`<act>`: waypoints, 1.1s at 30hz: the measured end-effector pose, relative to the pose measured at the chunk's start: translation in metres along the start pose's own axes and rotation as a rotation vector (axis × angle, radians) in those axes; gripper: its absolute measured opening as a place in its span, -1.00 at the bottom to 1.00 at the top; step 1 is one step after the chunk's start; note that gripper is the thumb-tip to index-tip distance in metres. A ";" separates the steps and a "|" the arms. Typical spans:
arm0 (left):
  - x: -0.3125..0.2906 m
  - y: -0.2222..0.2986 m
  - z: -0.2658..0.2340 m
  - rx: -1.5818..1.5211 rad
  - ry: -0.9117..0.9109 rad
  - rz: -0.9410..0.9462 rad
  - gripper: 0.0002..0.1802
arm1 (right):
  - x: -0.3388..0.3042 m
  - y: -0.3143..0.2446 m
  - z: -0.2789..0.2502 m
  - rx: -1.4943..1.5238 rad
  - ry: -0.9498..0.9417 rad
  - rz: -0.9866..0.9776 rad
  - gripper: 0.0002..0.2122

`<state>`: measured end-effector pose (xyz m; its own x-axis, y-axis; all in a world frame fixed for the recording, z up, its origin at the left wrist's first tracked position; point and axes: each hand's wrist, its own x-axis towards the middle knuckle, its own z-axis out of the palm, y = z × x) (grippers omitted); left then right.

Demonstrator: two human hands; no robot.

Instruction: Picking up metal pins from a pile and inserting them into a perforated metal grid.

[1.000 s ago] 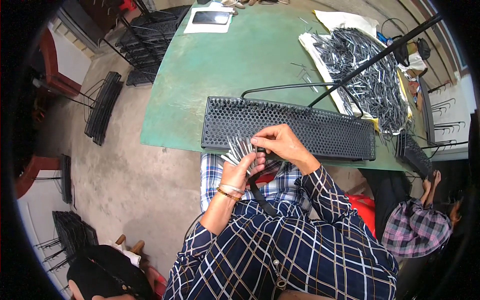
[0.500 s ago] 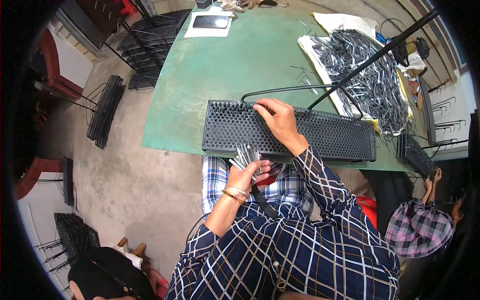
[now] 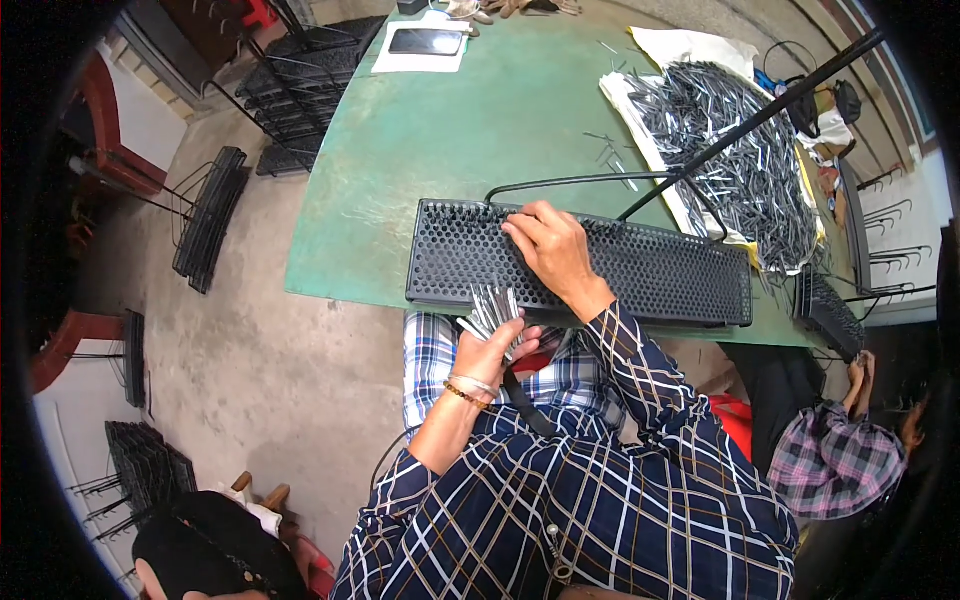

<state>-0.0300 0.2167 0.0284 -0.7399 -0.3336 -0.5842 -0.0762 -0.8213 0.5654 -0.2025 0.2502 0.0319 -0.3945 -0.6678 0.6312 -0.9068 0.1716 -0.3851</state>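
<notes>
A bundle of thin, dark-silver metal strips (image 3: pixel 492 306) stands up out of my left hand (image 3: pixel 488 352), whose fingers are closed around it just below the board's front edge. The long black perforated board (image 3: pixel 665 272) lies along the near side of the table, covered in rows of round holes. Over its left half is my right hand (image 3: pixel 562 258), fingertips pinched together at the upper rows. Whatever sits between those fingertips is hidden. Short dark pieces (image 3: pixel 462 213) stick up from the holes along the board's upper left.
A big heap of metal strips (image 3: pixel 725 150) rests on a white sack at the right. A black rod frame (image 3: pixel 760 125) rises from the board across the green table (image 3: pixel 400 150). A phone (image 3: pixel 426 42) lies far left. Co-workers sit at the lower left and right.
My right hand has shifted slightly, its fingers curling lower and closer to the holes near the same spot. My left hand holds the bundle in the same place.
</notes>
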 end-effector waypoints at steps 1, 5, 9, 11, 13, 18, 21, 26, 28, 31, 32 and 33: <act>0.000 0.000 0.000 0.001 -0.001 0.001 -0.76 | 0.000 -0.001 0.000 -0.015 -0.008 0.009 -0.88; 0.000 -0.001 -0.001 0.001 0.011 0.016 -0.77 | -0.004 -0.004 0.000 -0.016 0.023 0.039 -0.87; -0.003 0.003 0.000 -0.006 0.030 0.045 -0.77 | -0.006 -0.024 -0.029 0.330 -0.190 0.347 -0.84; 0.000 0.001 -0.003 0.000 0.017 0.075 -0.74 | -0.012 -0.035 -0.037 0.572 -0.500 0.605 -0.82; 0.000 0.005 0.003 0.027 -0.018 0.086 -0.68 | -0.024 -0.032 -0.037 0.740 -0.517 0.688 -0.81; -0.001 0.003 0.005 0.015 -0.025 0.078 -0.68 | -0.029 -0.028 -0.042 0.881 -0.493 0.803 -0.82; -0.002 0.003 0.003 0.012 -0.012 0.063 -0.69 | -0.029 -0.027 -0.045 0.971 -0.543 0.914 -0.84; -0.001 0.001 0.003 0.010 0.024 0.068 -0.79 | -0.025 -0.021 -0.047 0.891 -0.305 0.861 -0.80; 0.000 -0.001 0.003 0.025 0.032 0.044 -0.79 | -0.018 -0.015 -0.040 0.718 -0.077 0.675 -0.82; 0.002 -0.006 0.004 0.052 0.037 -0.008 -0.79 | -0.003 -0.012 -0.034 0.523 -0.029 0.590 -0.83; 0.002 -0.007 0.005 0.064 0.036 -0.036 -0.79 | 0.000 -0.009 -0.029 0.456 0.007 0.505 -0.83; 0.002 -0.006 0.006 0.079 0.027 -0.049 -0.79 | 0.001 -0.006 -0.024 0.389 0.043 0.421 -0.83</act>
<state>-0.0347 0.2239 0.0274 -0.7161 -0.3067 -0.6271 -0.1654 -0.7982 0.5792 -0.2013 0.2665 0.0510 -0.7223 -0.5686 0.3937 -0.5521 0.1314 -0.8234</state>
